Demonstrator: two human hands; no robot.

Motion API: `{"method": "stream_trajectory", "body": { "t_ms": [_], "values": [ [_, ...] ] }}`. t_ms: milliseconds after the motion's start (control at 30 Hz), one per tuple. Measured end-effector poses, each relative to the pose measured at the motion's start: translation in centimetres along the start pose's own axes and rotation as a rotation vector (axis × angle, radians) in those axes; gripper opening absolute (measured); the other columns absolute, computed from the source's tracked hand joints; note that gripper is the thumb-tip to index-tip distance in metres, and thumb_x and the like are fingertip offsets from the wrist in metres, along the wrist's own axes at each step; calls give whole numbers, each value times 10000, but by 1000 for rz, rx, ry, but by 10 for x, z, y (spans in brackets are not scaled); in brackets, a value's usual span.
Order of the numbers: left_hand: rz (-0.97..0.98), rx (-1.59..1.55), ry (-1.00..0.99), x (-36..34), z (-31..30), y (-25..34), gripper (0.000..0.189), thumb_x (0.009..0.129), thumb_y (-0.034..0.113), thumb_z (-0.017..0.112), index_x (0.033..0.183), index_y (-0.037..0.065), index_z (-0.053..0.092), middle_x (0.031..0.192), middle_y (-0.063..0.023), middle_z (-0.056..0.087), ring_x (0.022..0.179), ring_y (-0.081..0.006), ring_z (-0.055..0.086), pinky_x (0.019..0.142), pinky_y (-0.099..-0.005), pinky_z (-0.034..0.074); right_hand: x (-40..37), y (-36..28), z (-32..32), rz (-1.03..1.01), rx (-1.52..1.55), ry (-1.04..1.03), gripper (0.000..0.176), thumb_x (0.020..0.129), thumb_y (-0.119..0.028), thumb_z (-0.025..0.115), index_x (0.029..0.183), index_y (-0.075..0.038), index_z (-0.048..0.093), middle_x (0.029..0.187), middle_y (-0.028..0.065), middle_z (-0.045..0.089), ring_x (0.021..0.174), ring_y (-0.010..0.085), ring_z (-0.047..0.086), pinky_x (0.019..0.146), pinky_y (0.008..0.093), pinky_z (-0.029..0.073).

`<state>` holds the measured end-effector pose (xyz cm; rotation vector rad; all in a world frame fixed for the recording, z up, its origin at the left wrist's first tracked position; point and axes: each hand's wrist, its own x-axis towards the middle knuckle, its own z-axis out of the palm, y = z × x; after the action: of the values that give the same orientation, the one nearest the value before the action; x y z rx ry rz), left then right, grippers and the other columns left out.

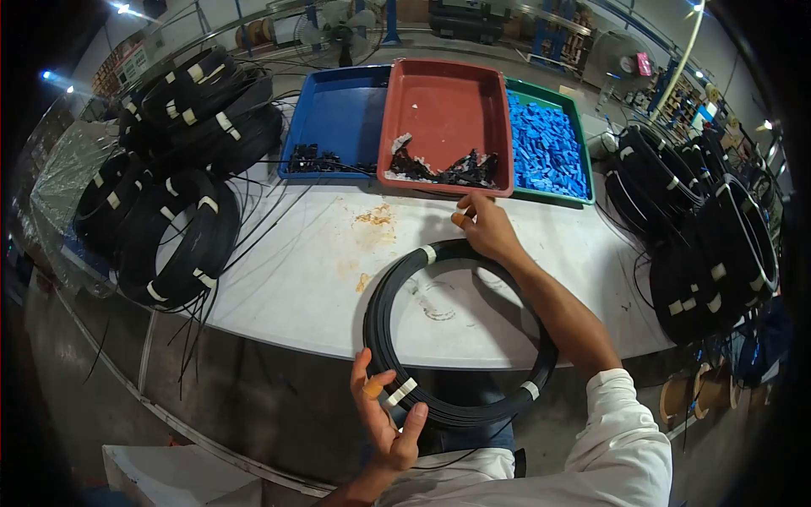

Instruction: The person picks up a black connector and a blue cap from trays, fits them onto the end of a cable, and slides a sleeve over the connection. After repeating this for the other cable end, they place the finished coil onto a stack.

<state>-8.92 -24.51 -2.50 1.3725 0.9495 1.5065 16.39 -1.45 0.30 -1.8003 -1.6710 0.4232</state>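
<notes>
Your L hand [389, 422] is half open, fingers spread at the black coil [384, 325]; can't tell if it grips. Your R hand [487, 226] is part curled nr the red tray [448, 110], contents unclear. Coil's on the white table [296, 262], overhanging its nr edge.

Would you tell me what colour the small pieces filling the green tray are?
The small pieces are bright blue, as the head view shows.

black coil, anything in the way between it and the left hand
Nothing visible stands between the left hand and the coil; the fingers are right by its near-left white band.
</notes>
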Motion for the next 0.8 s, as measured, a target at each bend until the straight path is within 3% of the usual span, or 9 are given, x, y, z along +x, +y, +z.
{"method": "stream_trajectory", "body": {
  "t_ms": [33, 167, 267, 400, 433, 533, 633, 700, 800],
  "values": [
    [76, 238, -51, 6, -9, -3, 479, 916, 219, 641, 1308, 9, 462, 1545, -282, 255, 1420, -399, 283, 1148, -485, 234, -1, -2, 8, -67, 62, -58, 205, 886, -150, 677, 1025, -5, 633, 993, 202, 692, 912, 379, 670, 784, 450, 510],
    [50, 395, -254, 8, -31, -21, 470, 1010, 277, 528, 1392, 6, 486, 1620, -206, 208, 1491, -438, 152, 1178, -532, 157, -5, 8, 17, -382, 10, 82, 116, 827, 64, 657, 925, 6, 638, 893, 183, 688, 820, 320, 694, 707, 378, 534],
    [128, 486, -353, 9, -27, -27, 451, 1026, 295, 495, 1384, 20, 511, 1631, -200, 192, 1504, -435, 92, 1189, -536, 89, -8, -6, 12, -377, 65, 71, 78, 834, 41, 668, 900, 13, 635, 868, 175, 689, 783, 296, 689, 698, 365, 530],
    [41, 312, -305, 37, -39, -15, 680, 831, 267, 678, 1439, 44, 471, 1634, -248, 137, 1514, -407, 61, 1197, -517, 63, 12, -6, 17, -356, 163, -6, 73, 835, 27, 658, 903, 13, 638, 874, 189, 682, 817, 339, 674, 721, 419, 509],
    [-31, 160, -204, 53, -45, -8, 786, 716, 234, 701, 1433, 19, 458, 1619, -264, 181, 1507, -365, 128, 1206, -483, 72, 12, -17, 10, -278, 147, -99, 85, 840, 11, 668, 925, 15, 662, 862, 189, 686, 810, 320, 677, 725, 405, 511],
    [25, 176, -62, 123, -63, 17, 621, 739, 163, 650, 1315, -18, 501, 1360, -182, 549, 1157, -241, 524, 1022, -369, 337, 25, -15, 9, -218, 184, -250, 139, 847, -16, 684, 982, 16, 698, 880, 191, 692, 820, 293, 681, 739, 384, 512],
    [179, 26, -152, 200, -66, 50, 294, 881, 107, 579, 1140, -32, 573, 1095, -142, 621, 1012, -165, 563, 966, -320, 414, 33, -8, 10, -277, 249, -299, 195, 854, -33, 688, 1043, 11, 710, 938, 193, 690, 859, 280, 678, 761, 376, 506],
    [405, 349, -164, 259, -57, 49, 143, 926, 37, 565, 1042, -26, 621, 911, -93, 685, 831, -141, 635, 803, -295, 498, 30, -6, 10, -367, 265, -294, 178, 876, -35, 680, 1046, 8, 709, 990, 178, 668, 879, 265, 656, 779, 366, 500],
    [427, 761, -300, 349, -46, 19, 120, 929, 7, 553, 976, -32, 656, 892, -109, 698, 831, -177, 679, 783, -305, 521, 29, -6, 3, -312, 296, -332, 138, 886, -25, 678, 1018, 4, 707, 942, 148, 650, 834, 258, 640, 771, 354, 502]
  ]
}}
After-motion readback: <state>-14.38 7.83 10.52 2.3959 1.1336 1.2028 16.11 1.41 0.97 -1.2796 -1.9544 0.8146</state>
